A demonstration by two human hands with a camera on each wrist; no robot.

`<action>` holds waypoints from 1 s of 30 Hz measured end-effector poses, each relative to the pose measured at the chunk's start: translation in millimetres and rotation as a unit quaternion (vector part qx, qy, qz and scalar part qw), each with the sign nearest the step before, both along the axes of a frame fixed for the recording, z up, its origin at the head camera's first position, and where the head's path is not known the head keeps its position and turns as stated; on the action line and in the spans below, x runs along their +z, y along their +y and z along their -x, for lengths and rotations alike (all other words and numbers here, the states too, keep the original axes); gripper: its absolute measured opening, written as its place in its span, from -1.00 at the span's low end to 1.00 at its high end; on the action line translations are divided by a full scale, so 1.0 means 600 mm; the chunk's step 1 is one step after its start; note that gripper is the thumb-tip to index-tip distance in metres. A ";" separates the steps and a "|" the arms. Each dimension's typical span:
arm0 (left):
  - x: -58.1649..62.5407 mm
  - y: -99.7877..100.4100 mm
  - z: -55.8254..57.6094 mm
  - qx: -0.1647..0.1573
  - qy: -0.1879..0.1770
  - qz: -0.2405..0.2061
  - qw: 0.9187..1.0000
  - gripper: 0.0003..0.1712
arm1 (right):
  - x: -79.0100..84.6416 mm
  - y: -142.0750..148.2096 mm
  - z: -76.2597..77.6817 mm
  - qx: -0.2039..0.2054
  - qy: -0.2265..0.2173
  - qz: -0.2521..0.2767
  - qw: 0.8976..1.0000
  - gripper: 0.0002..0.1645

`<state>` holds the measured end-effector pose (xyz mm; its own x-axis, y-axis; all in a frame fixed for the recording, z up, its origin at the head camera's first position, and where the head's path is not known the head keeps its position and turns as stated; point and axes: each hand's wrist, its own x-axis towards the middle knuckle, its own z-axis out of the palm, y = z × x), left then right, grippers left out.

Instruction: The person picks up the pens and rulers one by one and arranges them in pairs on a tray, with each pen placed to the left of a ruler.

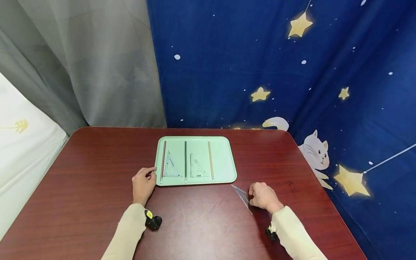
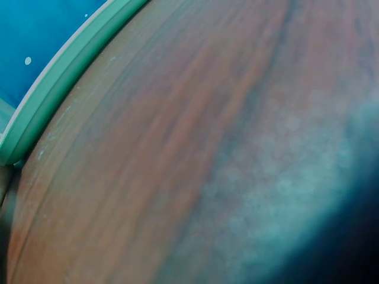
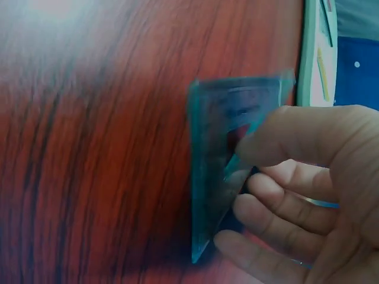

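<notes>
My right hand point(image 1: 264, 196) pinches a clear triangular set square point(image 3: 210, 160) between thumb and fingers, just above the table to the right of the tray's near corner. The set square point(image 1: 242, 198) is tilted, its long edge slanting down toward me. At the left, my left hand point(image 1: 144, 184) holds the near left edge of a light green tray point(image 1: 229, 175) with its fingertips; in the left wrist view only the tray rim point(image 2: 59, 77) and a sliver of finger show. On the tray lie a clear set square point(image 1: 172, 169) and another set square point(image 1: 196, 169) with a stepped cutout.
A dark red pencil point(image 1: 163, 160), a black pencil point(image 1: 185, 162) and a tan pencil point(image 1: 211, 160) lie lengthwise on the tray, the set squares between them. The brown wooden table point(image 1: 195, 220) reaches back to a grey curtain point(image 1: 113, 72) and a blue starry curtain point(image 1: 221, 72).
</notes>
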<state>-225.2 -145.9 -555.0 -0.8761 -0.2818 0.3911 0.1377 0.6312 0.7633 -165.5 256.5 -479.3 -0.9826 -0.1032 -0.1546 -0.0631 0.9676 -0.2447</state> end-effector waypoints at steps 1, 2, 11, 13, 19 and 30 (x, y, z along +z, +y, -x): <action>0.000 0.000 0.000 0.000 0.001 0.001 1.000 -0.76 | -0.001 0.001 0.002 -0.001 0.004 0.001 1.000 -0.73; -0.001 0.000 0.001 -0.001 0.001 0.001 1.000 -0.76 | -0.001 0.002 0.004 -0.002 0.008 0.003 1.000 -0.74; -0.003 -0.001 0.004 0.004 0.004 0.005 1.000 -0.76 | -0.004 0.010 0.021 -0.029 0.016 0.010 0.999 -0.76; -0.003 -0.001 0.004 0.004 0.004 0.004 1.000 -0.76 | -0.004 0.011 0.024 -0.038 0.014 0.009 0.999 -0.76; -0.003 0.000 0.002 0.004 0.000 0.001 1.000 -0.75 | -0.005 0.015 0.027 -0.064 0.004 0.007 0.998 -0.75; -0.003 -0.001 0.003 0.001 0.010 0.001 1.000 -0.76 | 0.000 -0.005 0.008 -0.097 -0.016 0.045 0.994 -0.19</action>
<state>-227.2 -146.6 -556.5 -0.8678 -0.2832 0.4084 0.1506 0.6333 0.7591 -170.6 253.7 -479.0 -0.9800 0.0740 -0.1846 0.1325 0.9351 -0.3287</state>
